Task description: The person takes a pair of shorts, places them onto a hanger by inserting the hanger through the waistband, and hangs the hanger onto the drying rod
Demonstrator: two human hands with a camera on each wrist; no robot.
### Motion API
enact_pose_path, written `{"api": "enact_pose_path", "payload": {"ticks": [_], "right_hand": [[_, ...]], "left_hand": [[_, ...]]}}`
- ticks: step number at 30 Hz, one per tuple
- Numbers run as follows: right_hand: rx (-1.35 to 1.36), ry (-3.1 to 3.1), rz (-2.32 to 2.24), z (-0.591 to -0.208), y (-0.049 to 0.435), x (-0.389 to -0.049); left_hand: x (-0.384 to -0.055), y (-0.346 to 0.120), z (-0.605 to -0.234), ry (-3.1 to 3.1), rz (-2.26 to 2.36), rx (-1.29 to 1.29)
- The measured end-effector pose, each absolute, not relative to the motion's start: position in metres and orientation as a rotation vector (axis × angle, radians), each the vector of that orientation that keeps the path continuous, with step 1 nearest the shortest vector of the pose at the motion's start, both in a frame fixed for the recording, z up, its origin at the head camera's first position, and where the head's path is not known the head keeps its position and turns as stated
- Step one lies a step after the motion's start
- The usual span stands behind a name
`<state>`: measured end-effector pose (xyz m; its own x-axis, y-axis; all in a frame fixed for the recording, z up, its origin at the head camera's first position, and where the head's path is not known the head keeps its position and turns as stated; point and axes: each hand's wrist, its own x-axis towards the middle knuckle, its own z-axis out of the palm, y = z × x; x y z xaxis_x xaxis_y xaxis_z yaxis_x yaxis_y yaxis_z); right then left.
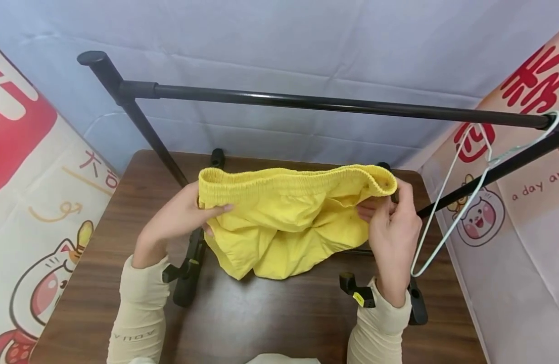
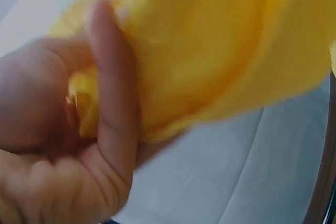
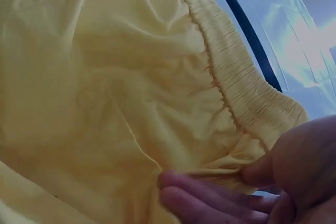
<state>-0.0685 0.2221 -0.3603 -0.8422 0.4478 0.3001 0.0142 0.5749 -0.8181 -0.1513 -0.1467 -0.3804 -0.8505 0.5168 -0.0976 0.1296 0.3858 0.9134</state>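
Note:
A pair of yellow shorts (image 1: 284, 222) with a gathered elastic waistband (image 1: 279, 184) is held up between both hands, waistband uppermost. My left hand (image 1: 181, 212) grips its left side, the thumb lying across the front and the other fingers behind the cloth. In the left wrist view that thumb (image 2: 113, 87) presses on the blurred yellow fabric. On the opposite side my right hand (image 1: 393, 227) pinches the cloth just below the waistband. The right wrist view shows the right fingers (image 3: 205, 200) at a fold in the fabric. The leg parts hang down, loosely bunched.
Behind the shorts stands a black garment rack, its rail (image 1: 307, 101) running across the view. A pale mint hanger (image 1: 457, 217) hangs at the rail's right end. Beneath is a brown wooden table (image 1: 261, 313), with the rack's black feet (image 1: 186, 293) on it. Printed sheets flank both sides.

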Motion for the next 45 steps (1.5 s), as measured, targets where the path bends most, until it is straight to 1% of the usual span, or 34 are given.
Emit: {"api": "enact_pose_path", "payload": {"ticks": [4,8,10,12,14,17,19,21,24,27,30,32,34,39,42,45], "right_hand": [[-0.358,-2.267,1.274,-0.358,0.221,-0.074],[-0.235,-2.143,1.261,-0.357,0.221,-0.077],[-0.150,-2.046,1.255,-0.355,0.221,-0.078],[-0.056,-1.919,1.281,-0.349,0.219,-0.080],[0.049,-1.757,1.378,-0.339,0.216,-0.084],[0.166,-1.513,1.486,-0.323,0.207,-0.088],[0.207,-1.424,1.490,-0.314,0.201,-0.089],[0.240,-1.405,1.474,-0.310,0.197,-0.088],[0.281,-1.423,1.510,-0.314,0.196,-0.087],[0.223,-1.492,1.574,-0.330,0.202,-0.086],[0.046,-1.708,1.566,-0.350,0.212,-0.086],[-0.098,-1.891,1.538,-0.362,0.218,-0.085],[-0.242,-2.017,1.626,-0.373,0.221,-0.085],[-0.553,-2.101,1.885,-0.398,0.223,-0.086],[-0.594,-2.148,1.904,-0.409,0.226,-0.085],[-0.521,-2.064,2.012,-0.416,0.233,-0.080]], "left_hand": [[-0.155,-0.140,-0.378,2.203,1.655,0.406],[-0.147,-0.135,-0.364,2.374,1.841,0.367],[-0.143,-0.134,-0.355,2.576,1.900,0.436],[-0.142,-0.133,-0.343,2.752,2.014,0.571],[-0.144,-0.131,-0.329,2.815,2.226,0.735],[-0.151,-0.125,-0.307,2.658,2.642,0.995],[-0.154,-0.121,-0.294,2.512,2.858,1.055],[-0.155,-0.121,-0.289,2.425,2.927,1.075],[-0.155,-0.127,-0.297,2.595,2.647,1.065],[-0.153,-0.134,-0.320,2.866,2.081,0.978],[-0.155,-0.132,-0.349,2.891,1.598,0.804],[-0.157,-0.126,-0.371,2.796,1.418,0.706],[-0.158,-0.121,-0.393,2.675,1.268,0.653],[-0.152,-0.109,-0.437,2.504,1.092,0.606],[-0.146,-0.101,-0.450,2.499,1.107,0.582],[-0.139,-0.099,-0.454,2.538,1.125,0.531]]}}
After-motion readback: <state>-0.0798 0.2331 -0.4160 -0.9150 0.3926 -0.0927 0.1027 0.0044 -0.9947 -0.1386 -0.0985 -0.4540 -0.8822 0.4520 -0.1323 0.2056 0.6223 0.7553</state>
